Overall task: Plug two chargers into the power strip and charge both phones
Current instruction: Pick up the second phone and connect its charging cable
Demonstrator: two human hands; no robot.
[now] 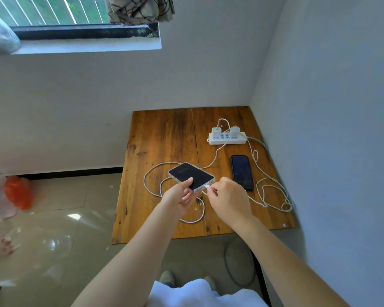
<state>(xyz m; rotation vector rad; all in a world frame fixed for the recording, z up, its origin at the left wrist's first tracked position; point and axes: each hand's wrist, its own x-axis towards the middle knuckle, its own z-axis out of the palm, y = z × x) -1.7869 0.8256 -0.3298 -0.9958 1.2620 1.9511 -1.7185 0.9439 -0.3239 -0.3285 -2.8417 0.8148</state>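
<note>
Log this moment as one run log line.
left hand: holds clear-cased phone | right hand: cable plug at its port | chargers: both in strip

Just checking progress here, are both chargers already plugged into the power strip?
Yes, two white chargers stand plugged into the white power strip at the back of the wooden table.

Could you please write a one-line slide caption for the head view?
Left hand steadies a clear-cased phone while right hand brings a cable plug to its port; two chargers sit in the power strip.
</note>
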